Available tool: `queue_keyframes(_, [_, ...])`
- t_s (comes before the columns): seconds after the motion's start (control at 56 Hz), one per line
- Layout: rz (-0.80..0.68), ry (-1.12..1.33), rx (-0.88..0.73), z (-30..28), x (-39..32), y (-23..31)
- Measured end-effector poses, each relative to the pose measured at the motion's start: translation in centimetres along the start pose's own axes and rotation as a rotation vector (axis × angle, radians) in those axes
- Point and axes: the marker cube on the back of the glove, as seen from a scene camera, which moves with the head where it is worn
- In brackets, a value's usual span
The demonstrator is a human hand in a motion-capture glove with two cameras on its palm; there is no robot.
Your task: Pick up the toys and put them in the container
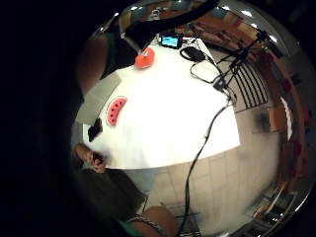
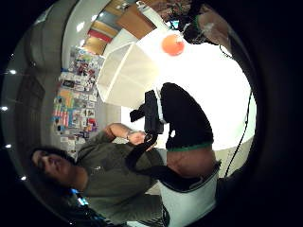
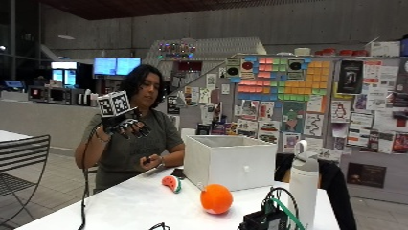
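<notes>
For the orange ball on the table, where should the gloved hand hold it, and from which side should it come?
Probably from above, with the fingers curling around the widest part of the orange ball. It is round, so no side gives an edge to pinch. It sits free on the table, but the white container stands close behind it and black cables lie near, so the top is the most open way. The gloved right hand is raised, holding nothing.

On the table (image 3: 121, 206): one white container (image 3: 229, 166); two toys, namely one orange ball (image 3: 216, 198) and one watermelon slice (image 3: 170, 183); one white bottle (image 3: 303, 184); one dark phone (image 1: 95, 129); one person seated; one chair (image 3: 22, 165) beside the table.
</notes>
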Motion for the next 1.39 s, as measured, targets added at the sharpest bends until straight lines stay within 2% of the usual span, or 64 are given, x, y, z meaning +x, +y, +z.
queue_keyframes(0.036, [0.065,0.014,-0.017,-3.8,0.9,2.6])
queue_keyframes(0.089, [0.091,0.020,-0.025,-5.5,1.5,3.6])
queue_keyframes(0.535, [0.082,0.005,-0.010,-4.4,0.9,1.7])
queue_keyframes(0.785, [0.091,0.013,-0.020,1.7,-1.0,-5.3])
queue_keyframes(1.178, [0.246,0.024,0.067,15.5,-0.3,-25.9])
queue_keyframes(1.303, [0.326,0.030,-0.001,19.5,0.5,-28.6])
queue_keyframes(1.392, [0.370,0.151,-0.100,22.5,1.8,-29.0])
